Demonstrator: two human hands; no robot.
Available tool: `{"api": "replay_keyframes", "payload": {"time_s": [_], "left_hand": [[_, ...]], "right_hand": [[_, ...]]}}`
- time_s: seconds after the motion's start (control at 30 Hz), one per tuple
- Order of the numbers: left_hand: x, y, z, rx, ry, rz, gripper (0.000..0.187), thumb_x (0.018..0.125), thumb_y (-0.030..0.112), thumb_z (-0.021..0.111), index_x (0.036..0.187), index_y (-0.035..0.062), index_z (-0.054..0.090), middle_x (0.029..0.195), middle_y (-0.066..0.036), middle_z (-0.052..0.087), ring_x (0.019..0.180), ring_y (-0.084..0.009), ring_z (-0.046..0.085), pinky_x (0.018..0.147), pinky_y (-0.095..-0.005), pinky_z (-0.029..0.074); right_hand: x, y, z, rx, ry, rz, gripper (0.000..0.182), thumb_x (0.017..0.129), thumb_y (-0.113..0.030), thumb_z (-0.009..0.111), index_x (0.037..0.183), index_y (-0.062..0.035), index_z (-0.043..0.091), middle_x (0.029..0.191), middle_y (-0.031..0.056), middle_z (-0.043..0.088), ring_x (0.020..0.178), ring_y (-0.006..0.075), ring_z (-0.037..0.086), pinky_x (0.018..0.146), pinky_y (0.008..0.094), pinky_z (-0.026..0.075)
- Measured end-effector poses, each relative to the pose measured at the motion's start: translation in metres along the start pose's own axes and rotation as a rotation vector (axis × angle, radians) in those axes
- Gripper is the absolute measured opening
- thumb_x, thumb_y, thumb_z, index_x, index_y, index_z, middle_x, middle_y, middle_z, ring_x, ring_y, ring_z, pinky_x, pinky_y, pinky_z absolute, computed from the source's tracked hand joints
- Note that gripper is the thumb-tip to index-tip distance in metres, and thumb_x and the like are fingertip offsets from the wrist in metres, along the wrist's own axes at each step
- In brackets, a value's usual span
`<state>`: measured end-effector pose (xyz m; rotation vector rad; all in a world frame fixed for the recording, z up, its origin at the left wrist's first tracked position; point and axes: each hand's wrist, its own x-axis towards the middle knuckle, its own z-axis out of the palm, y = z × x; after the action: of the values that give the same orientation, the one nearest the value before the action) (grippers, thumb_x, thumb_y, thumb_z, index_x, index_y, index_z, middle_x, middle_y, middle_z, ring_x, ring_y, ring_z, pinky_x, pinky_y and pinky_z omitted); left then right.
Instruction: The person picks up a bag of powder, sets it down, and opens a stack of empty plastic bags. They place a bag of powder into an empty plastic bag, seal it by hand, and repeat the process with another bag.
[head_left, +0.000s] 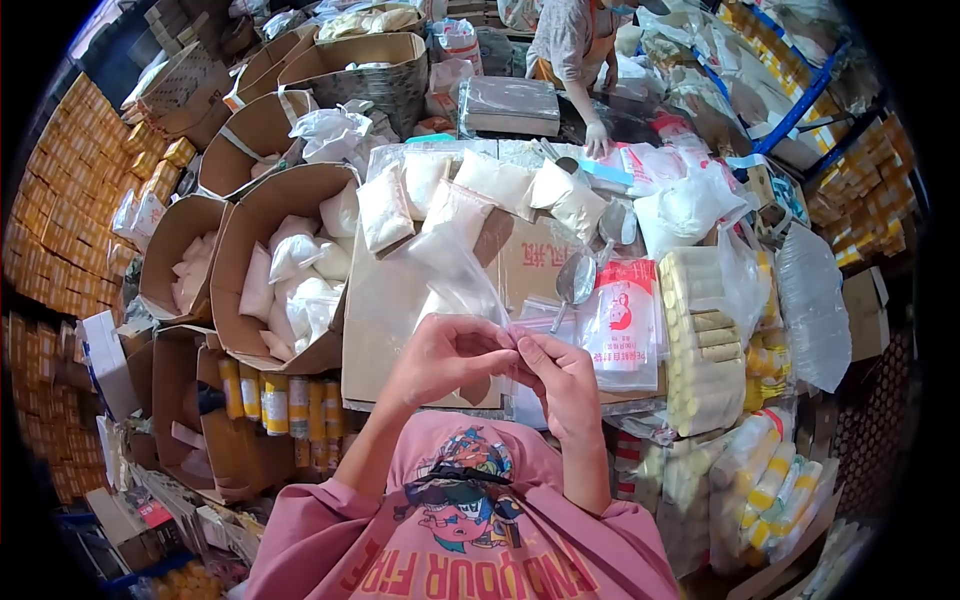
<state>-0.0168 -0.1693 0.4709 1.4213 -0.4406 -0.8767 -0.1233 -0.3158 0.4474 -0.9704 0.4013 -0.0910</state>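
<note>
In front of my chest, a clear plastic zip bag (455, 262) with white powder low inside it stands over the cardboard. My left hand (440, 362) has its fingers closed in a pinch at the bag's upper edge. Close beside it, my right hand (560, 385) pinches the same edge between thumb and fingers. A metal scoop (575, 280) lies just beyond my right hand. To its right is a red-and-white printed pack of bags (622, 325). Several filled powder bags (385, 210) lie along the far side of the cardboard sheet (540, 255).
Cardboard boxes (225, 290) on the left hold more white bags. At the back stands a digital scale or metal box (510, 106). A co-worker's hand (597, 138) rests near plastic packs. Wrapped pale rolls (700, 345) stand on the right.
</note>
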Motion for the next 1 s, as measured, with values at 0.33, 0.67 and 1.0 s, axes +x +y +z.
{"api": "replay_keyframes", "payload": {"time_s": [0.33, 0.67, 1.0], "left_hand": [[0.007, -0.011, 0.005, 0.067, 0.013, 0.072, 0.016, 0.083, 0.009, 0.078, 0.088, -0.0038, 0.069, 0.078, -0.003, 0.070, 0.071, -0.0061, 0.064, 0.065, -0.0203, 0.051], [0.013, -0.016, 0.005, 0.014, -0.110, 0.016, 0.016, 0.087, 0.012, 0.075, 0.091, -0.0027, 0.070, 0.075, -0.001, 0.066, 0.065, -0.0038, 0.058, 0.055, -0.0192, 0.043], [0.015, -0.018, 0.006, 0.045, -0.139, 0.024, 0.014, 0.089, 0.013, 0.073, 0.089, -0.0010, 0.070, 0.071, -0.001, 0.064, 0.062, -0.0039, 0.057, 0.053, -0.0194, 0.042]], "right_hand": [[0.002, -0.008, -0.006, -0.039, 0.005, 0.044, 0.032, 0.097, -0.012, 0.062, 0.122, 0.0089, 0.062, 0.106, 0.0098, 0.069, 0.089, 0.0109, 0.065, 0.079, 0.0225, 0.054], [-0.003, -0.008, -0.015, -0.028, 0.024, -0.004, 0.030, 0.096, -0.012, 0.064, 0.117, 0.0089, 0.065, 0.099, 0.0127, 0.071, 0.083, 0.0149, 0.068, 0.071, 0.0266, 0.057], [-0.008, -0.006, -0.016, 0.009, 0.042, 0.019, 0.030, 0.098, -0.015, 0.061, 0.118, 0.0066, 0.065, 0.102, 0.0123, 0.070, 0.086, 0.0155, 0.069, 0.077, 0.0277, 0.059]]}}
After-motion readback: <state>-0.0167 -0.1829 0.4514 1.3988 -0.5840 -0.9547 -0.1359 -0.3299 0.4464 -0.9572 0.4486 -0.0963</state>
